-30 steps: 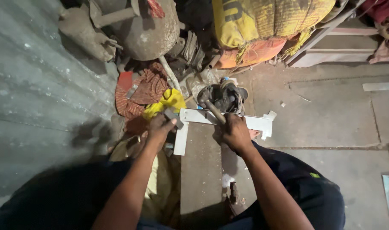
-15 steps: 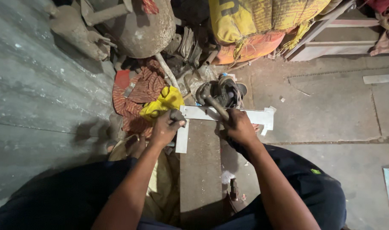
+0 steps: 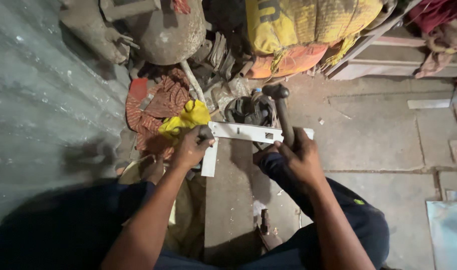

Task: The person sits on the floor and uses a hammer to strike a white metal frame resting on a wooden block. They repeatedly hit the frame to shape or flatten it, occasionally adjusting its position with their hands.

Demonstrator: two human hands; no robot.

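Left hand [image 3: 192,148] clamped on white bracket [image 3: 238,132] corner atop block [image 3: 228,200]; right hand [image 3: 299,159] gripping hammer [image 3: 282,112], head raised; fingertips hidden, block's near end cut off by legs

The corner of the white L-shaped metal strip [image 3: 238,132] was covered by the left hand [image 3: 191,149]. Beside the strip, the hammer [image 3: 281,107] handle's lower end was hidden within the right hand [image 3: 301,160]. Behind the strip, the dark object [image 3: 248,110] was too dim to be identified. The yellow sack [image 3: 298,25] was cut off by the top edge.
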